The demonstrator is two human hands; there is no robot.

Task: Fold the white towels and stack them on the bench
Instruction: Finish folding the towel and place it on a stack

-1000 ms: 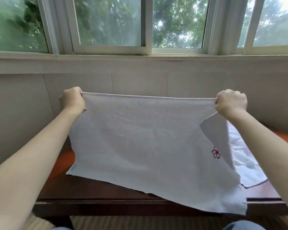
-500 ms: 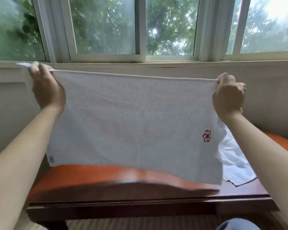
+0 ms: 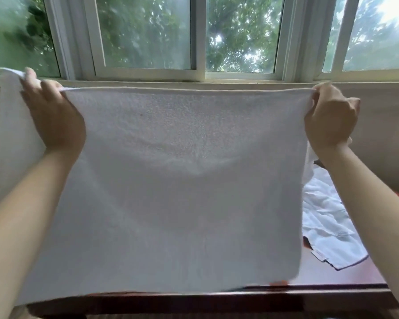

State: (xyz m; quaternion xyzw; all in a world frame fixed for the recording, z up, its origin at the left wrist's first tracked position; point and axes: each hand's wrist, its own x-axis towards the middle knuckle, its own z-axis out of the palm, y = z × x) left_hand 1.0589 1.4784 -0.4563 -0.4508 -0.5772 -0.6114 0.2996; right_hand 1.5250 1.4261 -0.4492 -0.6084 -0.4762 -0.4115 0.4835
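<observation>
Head view, single frame. Left hand (image 3: 53, 120) is raised at the left end of the white towel (image 3: 182, 185), fingers pinching its top edge; a further stretch of towel passes beyond this hand toward the left margin, its extent not readable. The towel hangs as a flat sheet in the air in front of the window (image 3: 194, 35), top edge taut and level between the two hands, bottom edge dangling just above the near rail of the wooden bench (image 3: 346, 279); contact with the bench cannot be told. Right hand (image 3: 329, 120) grips the right end of the top edge with curled fingers. Farther right, on the bench top, a crumpled pile of white cloth (image 3: 329, 229) lies unfolded. Judgement: the step in hand is spreading the towel ahead of the first fold. The next move likely calls for bringing the two held ends together evenly, or lowering the sheet flat onto the bench, keeping edges aligned.
</observation>
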